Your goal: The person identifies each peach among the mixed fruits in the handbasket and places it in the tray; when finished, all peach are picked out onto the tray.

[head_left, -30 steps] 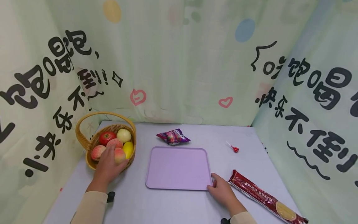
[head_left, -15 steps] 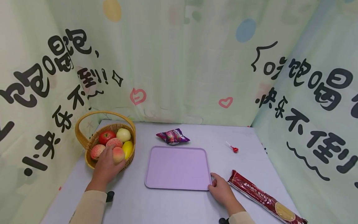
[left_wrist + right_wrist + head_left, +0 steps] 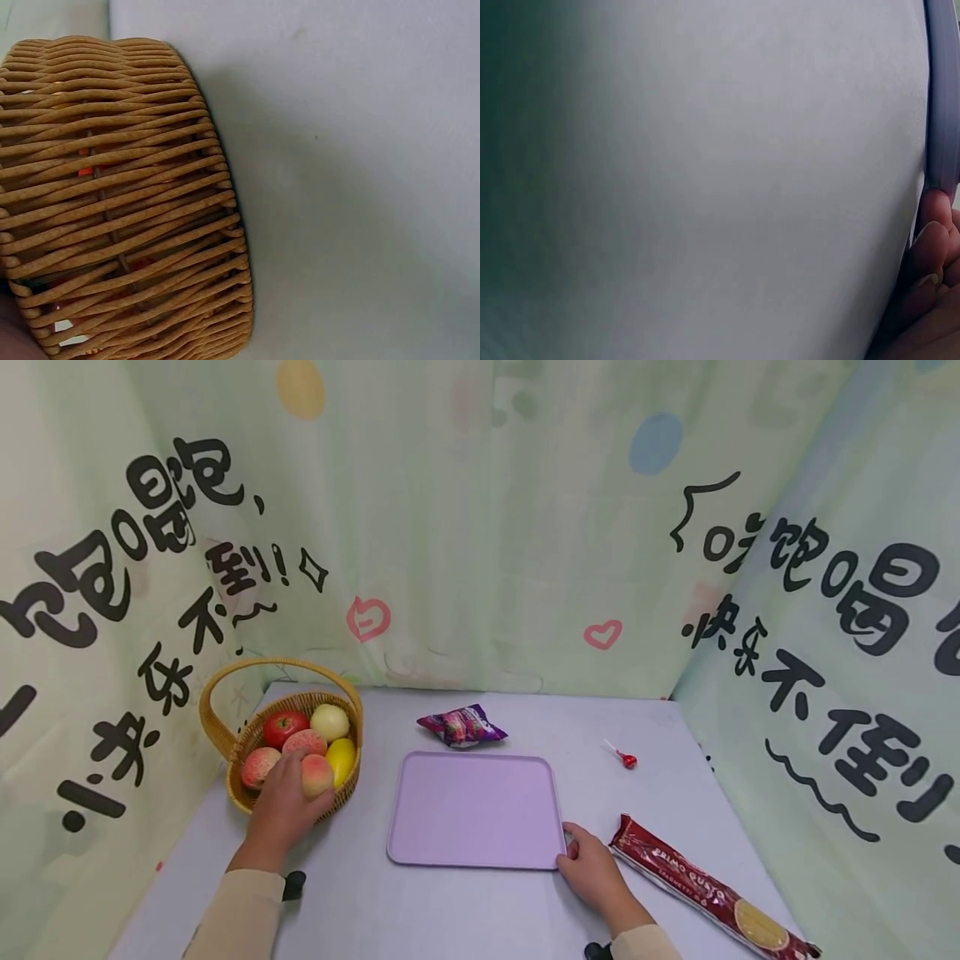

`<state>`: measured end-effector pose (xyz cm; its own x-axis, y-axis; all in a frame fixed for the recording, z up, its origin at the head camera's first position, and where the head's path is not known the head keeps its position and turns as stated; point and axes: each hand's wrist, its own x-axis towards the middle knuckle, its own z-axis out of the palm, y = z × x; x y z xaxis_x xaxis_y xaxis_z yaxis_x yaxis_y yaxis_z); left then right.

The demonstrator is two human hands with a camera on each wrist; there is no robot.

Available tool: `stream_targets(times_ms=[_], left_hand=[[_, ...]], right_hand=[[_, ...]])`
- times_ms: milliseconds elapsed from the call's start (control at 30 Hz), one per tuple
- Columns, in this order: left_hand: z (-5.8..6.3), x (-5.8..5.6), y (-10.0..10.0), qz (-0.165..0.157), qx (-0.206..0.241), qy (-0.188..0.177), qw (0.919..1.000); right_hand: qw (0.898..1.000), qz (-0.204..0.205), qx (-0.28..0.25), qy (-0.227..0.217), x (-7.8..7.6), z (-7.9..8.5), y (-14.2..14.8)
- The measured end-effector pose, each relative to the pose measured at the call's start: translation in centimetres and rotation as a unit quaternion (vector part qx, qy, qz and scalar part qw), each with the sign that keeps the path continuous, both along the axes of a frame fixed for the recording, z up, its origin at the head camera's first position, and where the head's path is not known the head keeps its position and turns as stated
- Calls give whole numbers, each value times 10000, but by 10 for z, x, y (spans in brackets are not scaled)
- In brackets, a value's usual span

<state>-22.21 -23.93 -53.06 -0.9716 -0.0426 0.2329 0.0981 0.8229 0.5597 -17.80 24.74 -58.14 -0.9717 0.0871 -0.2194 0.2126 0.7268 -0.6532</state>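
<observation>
In the head view a wicker basket with a tall handle stands at the left, holding several fruits. My left hand reaches over its near rim and grips a peach at the front of the pile. Other fruits lie behind it, among them a red apple and a yellow fruit. The basket's woven side fills the left part of the left wrist view, hiding most of the hand. My right hand pinches the near right corner of a purple tray; curled fingers show below its edge in the right wrist view.
A purple snack bag lies behind the tray. To the right are a red lollipop and, nearer, a long dark red spaghetti pack beside the right hand. Printed curtains enclose the white table at the back and sides.
Both hands keep their holds on the peach and the tray. The whole head view has shifted very slightly; nothing else visibly differs.
</observation>
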Motion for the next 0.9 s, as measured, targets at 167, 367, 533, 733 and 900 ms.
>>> stream_targets(times_ms=[167,367,533,733,900], left_hand=[[1,-2,-1,-57,36,68,10000],[2,-4,0,-182,81,239,9995],[7,-8,5,-349,86,446,9984],[14,-10,14,-457,-14,595,9972],[19,-11,23,-631,52,746,9952]], right_hand=[[10000,4,8,-14,-2,0,1],[10000,31,33,29,-2,-2,1],[10000,9,77,29,-1,0,0],[9999,34,77,78,1,1,0],[9999,51,39,103,0,1,0]])
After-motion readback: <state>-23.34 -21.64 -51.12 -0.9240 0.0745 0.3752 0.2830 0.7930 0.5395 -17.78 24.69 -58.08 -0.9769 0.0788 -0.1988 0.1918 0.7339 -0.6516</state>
